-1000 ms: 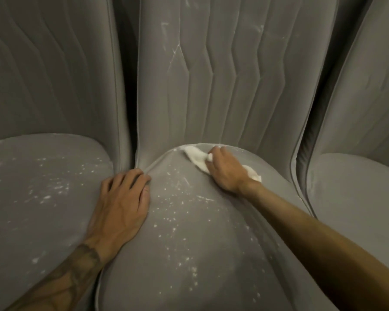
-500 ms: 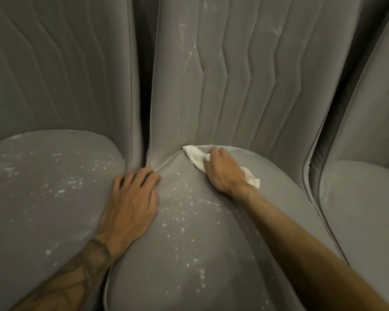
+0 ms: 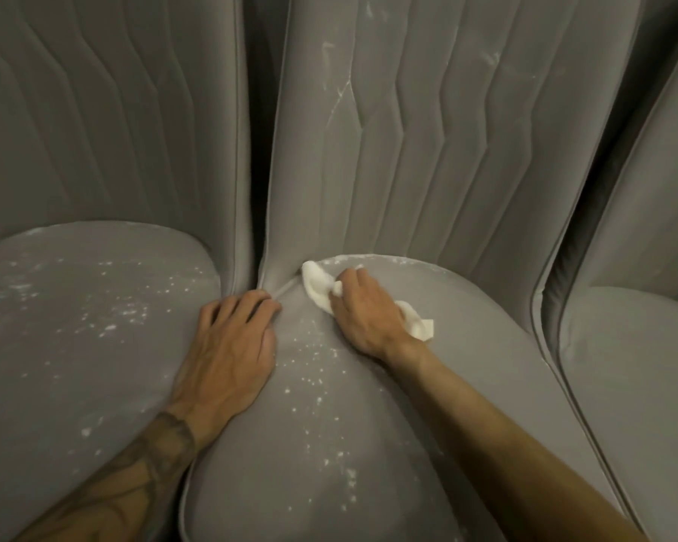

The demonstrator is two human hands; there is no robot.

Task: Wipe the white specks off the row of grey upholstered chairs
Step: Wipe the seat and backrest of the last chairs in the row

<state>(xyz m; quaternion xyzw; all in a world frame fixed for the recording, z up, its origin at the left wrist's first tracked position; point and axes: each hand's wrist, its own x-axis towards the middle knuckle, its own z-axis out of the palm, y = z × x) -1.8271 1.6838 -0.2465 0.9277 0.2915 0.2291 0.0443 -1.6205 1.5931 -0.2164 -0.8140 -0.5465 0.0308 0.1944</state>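
Three grey upholstered chairs stand side by side. The middle chair's seat point(image 3: 466, 346) carries white specks point(image 3: 310, 369) down its left half. My right hand point(image 3: 363, 312) grips a white cloth point(image 3: 318, 285) and presses it on the back left of that seat, near the backrest point(image 3: 427, 150). My left hand point(image 3: 231, 346) lies flat with spread fingers on the seam between the left seat point(image 3: 75, 326) and the middle seat. The left seat is also scattered with white specks point(image 3: 126, 311).
The right chair's seat point(image 3: 635, 365) looks free of specks. The middle backrest has faint white streaks point(image 3: 339, 95) near its top left. A dark gap point(image 3: 257, 111) separates the left and middle backrests.
My right hand has slid the cloth slightly left towards the seat's back left corner. My left hand has stayed where it was. The view has shifted so the chairs sit further right.
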